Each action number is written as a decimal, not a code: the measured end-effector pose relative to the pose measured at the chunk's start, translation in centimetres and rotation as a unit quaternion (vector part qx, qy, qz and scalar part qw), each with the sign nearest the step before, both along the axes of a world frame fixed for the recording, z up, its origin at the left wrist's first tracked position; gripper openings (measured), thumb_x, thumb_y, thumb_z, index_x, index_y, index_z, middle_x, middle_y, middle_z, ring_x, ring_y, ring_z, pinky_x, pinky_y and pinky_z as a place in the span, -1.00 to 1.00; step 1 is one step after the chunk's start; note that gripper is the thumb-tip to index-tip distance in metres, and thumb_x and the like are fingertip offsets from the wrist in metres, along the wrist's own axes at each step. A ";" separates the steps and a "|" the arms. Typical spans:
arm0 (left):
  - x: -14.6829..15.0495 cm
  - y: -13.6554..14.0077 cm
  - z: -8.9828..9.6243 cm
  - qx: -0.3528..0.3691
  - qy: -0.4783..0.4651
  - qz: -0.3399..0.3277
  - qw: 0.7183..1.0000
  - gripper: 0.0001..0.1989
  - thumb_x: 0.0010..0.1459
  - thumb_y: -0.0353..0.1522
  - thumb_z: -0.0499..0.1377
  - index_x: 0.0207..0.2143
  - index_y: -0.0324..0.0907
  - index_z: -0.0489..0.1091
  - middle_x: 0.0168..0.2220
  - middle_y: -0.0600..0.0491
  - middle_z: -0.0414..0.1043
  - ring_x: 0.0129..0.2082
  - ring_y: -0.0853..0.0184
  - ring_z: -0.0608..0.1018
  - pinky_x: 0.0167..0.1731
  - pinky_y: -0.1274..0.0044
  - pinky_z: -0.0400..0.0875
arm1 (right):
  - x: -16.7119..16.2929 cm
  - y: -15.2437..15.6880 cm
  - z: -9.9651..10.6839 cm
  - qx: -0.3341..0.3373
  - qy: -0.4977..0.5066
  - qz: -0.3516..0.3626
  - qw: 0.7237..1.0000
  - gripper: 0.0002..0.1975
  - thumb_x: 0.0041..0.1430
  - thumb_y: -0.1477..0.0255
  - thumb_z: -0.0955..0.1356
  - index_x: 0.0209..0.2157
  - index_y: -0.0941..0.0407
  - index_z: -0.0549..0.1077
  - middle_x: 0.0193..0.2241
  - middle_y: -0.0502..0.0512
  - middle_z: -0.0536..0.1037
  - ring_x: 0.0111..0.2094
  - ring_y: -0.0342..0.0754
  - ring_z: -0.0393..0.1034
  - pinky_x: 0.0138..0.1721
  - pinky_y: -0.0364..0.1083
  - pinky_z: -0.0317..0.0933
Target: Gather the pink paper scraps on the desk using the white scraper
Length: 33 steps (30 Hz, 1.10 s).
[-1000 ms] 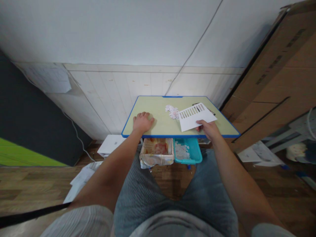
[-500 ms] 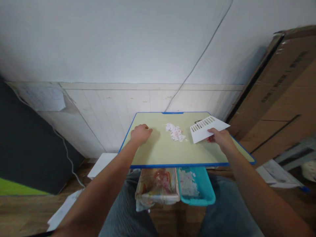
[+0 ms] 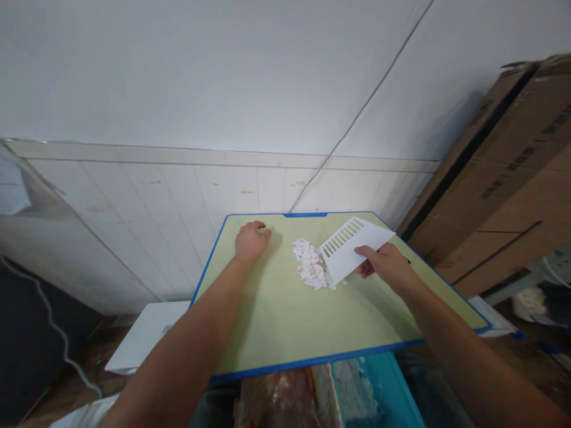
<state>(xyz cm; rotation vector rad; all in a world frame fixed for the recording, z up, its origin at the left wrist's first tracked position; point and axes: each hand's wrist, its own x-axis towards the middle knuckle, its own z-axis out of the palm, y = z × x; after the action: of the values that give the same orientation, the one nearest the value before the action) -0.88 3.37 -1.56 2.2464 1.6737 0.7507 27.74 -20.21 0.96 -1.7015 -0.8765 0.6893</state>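
Observation:
My right hand [image 3: 382,264] pinches a white card [image 3: 352,252] by its right side, thumb on top. A row of cut-out slots runs along the card's far left edge. The card is tilted above the table, and its left edge meets a pile of small white and pinkish paper scraps [image 3: 309,264] in the picture. On the left part of the folding table [image 3: 285,333], my left hand [image 3: 252,241] rests with its fingers loosely curled. A gap shows between thumb and forefinger, and I see nothing in it.
Below the table's blue front edge are a turquoise bin [image 3: 399,392] holding paper scraps and a plastic-lined container [image 3: 276,398]. Tall cardboard boxes [image 3: 504,196] lean at the right. A white box [image 3: 145,333] stands low at the left. A cable [image 3: 357,116] runs down the wall.
The card in my right hand has moved left, up to the scrap pile. My left hand stays on the left part of the table. The view has shifted closer to the table.

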 end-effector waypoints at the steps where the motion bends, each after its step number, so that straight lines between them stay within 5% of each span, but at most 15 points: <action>1: -0.1 0.1 -0.3 0.009 0.001 -0.006 1.000 -0.61 0.57 -0.29 0.27 0.28 -0.13 0.79 0.37 -0.21 0.79 0.44 -0.10 0.74 0.52 0.19 0.61 | -0.1 0.5 0.4 0.006 -0.003 -0.008 1.000 -0.69 0.22 0.33 0.52 -0.59 0.09 0.58 -0.64 0.21 0.62 -0.68 -0.04 0.43 -0.58 -0.11 0.36; 9: -1.7 0.1 -0.4 0.042 0.036 -0.002 0.998 -0.55 0.57 -0.30 0.20 0.30 -0.21 0.78 0.40 -0.25 0.78 0.46 -0.13 0.73 0.57 0.12 0.58 | -6.1 10.1 0.8 0.006 0.028 0.069 0.997 -0.89 0.33 0.49 0.52 -0.34 0.09 0.67 -0.54 0.16 0.74 -0.63 -0.03 0.52 -0.56 -0.14 0.35; 14: -2.3 0.6 -0.6 0.048 0.087 -0.009 0.995 -0.56 0.52 -0.25 0.23 0.24 -0.13 0.81 0.35 -0.22 0.81 0.42 -0.18 0.75 0.53 0.08 0.63 | -6.7 11.5 0.7 -0.003 0.031 0.086 0.996 -0.81 0.34 0.54 0.48 -0.40 0.06 0.61 -0.60 0.12 0.68 -0.69 -0.05 0.42 -0.62 -0.13 0.24; 18: -2.2 0.9 -0.5 0.051 0.107 -0.032 0.992 -0.47 0.52 -0.20 0.19 0.30 -0.22 0.79 0.39 -0.31 0.76 0.47 -0.23 0.70 0.59 0.01 0.57 | -2.9 8.1 2.2 0.042 0.045 0.068 0.996 -0.82 0.40 0.39 0.49 -0.35 0.08 0.62 -0.46 0.24 0.79 -0.59 -0.03 0.53 -0.53 -0.10 0.39; 21: -1.8 0.9 -0.4 0.047 0.117 -0.041 0.991 -0.46 0.53 -0.19 0.19 0.32 -0.21 0.79 0.39 -0.30 0.76 0.47 -0.24 0.70 0.58 0.01 0.58 | -0.4 3.6 2.1 0.101 0.051 0.039 0.993 -0.78 0.26 0.25 0.60 -0.25 0.09 0.64 -0.42 0.24 0.80 -0.56 0.00 0.57 -0.48 -0.06 0.49; 27: -1.0 0.6 -1.0 0.062 0.121 -0.097 0.986 -0.47 0.51 -0.19 0.23 0.34 -0.19 0.76 0.43 -0.27 0.74 0.48 -0.23 0.68 0.61 0.01 0.54 | 0.3 -5.1 -1.4 0.130 0.040 -0.028 0.990 -0.67 0.15 0.14 0.66 -0.26 0.07 0.65 -0.45 0.18 0.75 -0.54 0.09 0.62 -0.49 0.02 0.58; 33: -0.6 0.0 -1.4 0.056 0.138 -0.136 0.980 -0.47 0.52 -0.21 0.23 0.41 -0.11 0.70 0.53 -0.20 0.67 0.56 -0.20 0.62 0.65 0.01 0.47 | 0.9 -8.8 -4.6 0.101 -0.026 -0.063 0.993 -0.67 0.34 0.04 0.65 -0.23 0.02 0.76 -0.35 0.18 0.83 -0.44 0.16 0.70 -0.32 0.08 0.73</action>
<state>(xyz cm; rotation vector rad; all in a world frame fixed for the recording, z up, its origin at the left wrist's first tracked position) -1.47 3.42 -2.94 2.6902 1.4153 0.4960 28.65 -29.01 -3.61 -1.5839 -0.8376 0.4559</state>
